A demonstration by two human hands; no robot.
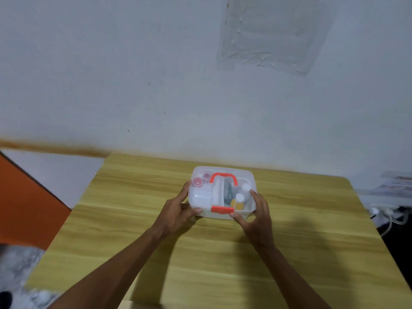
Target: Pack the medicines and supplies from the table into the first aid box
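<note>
Arms: two bare forearms reach in from the near edge, across the table toward its far side.
Table (pixel 156 241): light wood grain, bare in its near part.
Left hand (pixel 178 210): pressed against the left end of the box, fingers spread along the side wall, thumb at the near left corner.
Right hand (pixel 258 216): gripping the right end of the box, fingertips on the lid's right edge, thumb just below the latch.
Latch (pixel 222 210): red, at the middle of the near wall, lying flat.
Box (pixel 223 172): clear plastic, lid on, resting on the far half of the table between both hands.
Handle (pixel 223 178): red, folded flat on the lid.
Inside the box: two pink caps (pixel 201 179) far left, a yellow bottle (pixel 239 202) with a white cap near right.
Wall (pixel 111 74): pale, just behind the table, with a clear plastic sheet (pixel 274 34) stuck high up.
</note>
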